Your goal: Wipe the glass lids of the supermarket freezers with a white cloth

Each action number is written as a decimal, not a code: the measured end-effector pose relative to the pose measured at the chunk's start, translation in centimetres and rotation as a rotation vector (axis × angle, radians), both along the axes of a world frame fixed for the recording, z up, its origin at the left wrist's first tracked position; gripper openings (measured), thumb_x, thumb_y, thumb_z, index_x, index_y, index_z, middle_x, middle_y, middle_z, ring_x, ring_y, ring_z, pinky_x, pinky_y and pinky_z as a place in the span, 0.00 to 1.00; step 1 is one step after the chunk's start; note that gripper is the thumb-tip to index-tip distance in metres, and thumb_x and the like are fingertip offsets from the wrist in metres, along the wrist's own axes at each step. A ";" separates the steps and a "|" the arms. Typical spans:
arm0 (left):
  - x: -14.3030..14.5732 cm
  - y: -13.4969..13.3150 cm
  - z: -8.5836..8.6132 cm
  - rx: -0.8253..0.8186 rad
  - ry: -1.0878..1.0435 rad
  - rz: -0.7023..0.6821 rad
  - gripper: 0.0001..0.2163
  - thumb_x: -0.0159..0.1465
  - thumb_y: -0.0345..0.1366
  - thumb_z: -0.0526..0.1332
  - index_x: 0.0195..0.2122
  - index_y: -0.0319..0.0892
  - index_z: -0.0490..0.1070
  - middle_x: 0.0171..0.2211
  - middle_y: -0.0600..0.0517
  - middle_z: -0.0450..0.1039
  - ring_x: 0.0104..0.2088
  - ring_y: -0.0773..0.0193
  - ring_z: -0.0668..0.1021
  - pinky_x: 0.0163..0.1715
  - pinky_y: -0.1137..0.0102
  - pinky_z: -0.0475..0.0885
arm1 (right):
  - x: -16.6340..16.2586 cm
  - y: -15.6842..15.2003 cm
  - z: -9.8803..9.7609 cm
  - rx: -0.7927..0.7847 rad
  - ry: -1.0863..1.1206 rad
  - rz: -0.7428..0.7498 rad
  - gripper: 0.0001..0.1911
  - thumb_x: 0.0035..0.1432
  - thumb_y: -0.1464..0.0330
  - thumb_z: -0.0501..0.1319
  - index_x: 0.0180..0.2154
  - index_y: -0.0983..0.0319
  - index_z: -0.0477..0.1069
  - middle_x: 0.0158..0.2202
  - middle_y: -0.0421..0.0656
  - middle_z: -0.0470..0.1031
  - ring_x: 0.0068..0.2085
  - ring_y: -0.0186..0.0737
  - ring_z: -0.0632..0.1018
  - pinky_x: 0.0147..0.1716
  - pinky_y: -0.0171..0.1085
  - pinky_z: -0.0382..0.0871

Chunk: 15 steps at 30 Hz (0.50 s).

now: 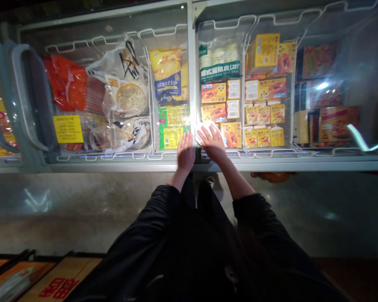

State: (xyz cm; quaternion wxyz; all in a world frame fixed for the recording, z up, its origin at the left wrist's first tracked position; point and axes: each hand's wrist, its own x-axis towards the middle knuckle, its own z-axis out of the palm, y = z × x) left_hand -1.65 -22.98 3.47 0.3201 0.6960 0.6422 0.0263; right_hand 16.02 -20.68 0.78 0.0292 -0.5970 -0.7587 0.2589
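My right hand (212, 141) holds a folded white cloth (199, 136) pressed down on the glass lid (222, 154) of a chest freezer, close to the middle frame bar. Its fingers lie outstretched over the cloth, and white edges show around them. Just left of it, my left hand (185, 152) rests with straight fingers at the left side of the grey frame bar (192, 75), with nothing in it. Under the glass near my hands lie yellow boxes (231, 135) and a green-and-yellow packet (173, 126).
White wire baskets hold a bag of tart shells (220, 63), a yellow-blue cheese bag (166, 75) and an orange bag (66, 82). A yellow label (68, 129) sits at left, beside a curved grey handle (19, 96). Cardboard boxes (63, 279) stand behind me on the lower left.
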 end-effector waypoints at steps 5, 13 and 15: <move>0.2 -0.2 -0.7 0.005 -0.009 0.031 0.30 0.77 0.29 0.47 0.80 0.38 0.53 0.82 0.47 0.48 0.82 0.58 0.48 0.82 0.56 0.45 | 2.2 -2.4 -1.0 0.070 -0.056 -0.101 0.33 0.77 0.63 0.52 0.79 0.54 0.57 0.80 0.43 0.56 0.80 0.61 0.56 0.76 0.67 0.55; 0.4 -0.2 -1.4 0.041 0.046 0.049 0.34 0.74 0.25 0.45 0.81 0.41 0.51 0.81 0.50 0.51 0.81 0.61 0.50 0.82 0.56 0.46 | -0.6 -2.2 -0.7 0.032 -0.047 -0.013 0.35 0.74 0.70 0.55 0.78 0.50 0.60 0.80 0.38 0.54 0.81 0.62 0.54 0.77 0.68 0.52; 0.3 -0.2 -1.7 0.056 0.051 0.050 0.34 0.73 0.25 0.46 0.81 0.43 0.51 0.81 0.50 0.52 0.81 0.61 0.51 0.82 0.56 0.46 | 0.1 -2.9 0.1 0.025 -0.005 0.082 0.34 0.73 0.72 0.55 0.76 0.51 0.63 0.79 0.38 0.57 0.80 0.61 0.55 0.78 0.67 0.52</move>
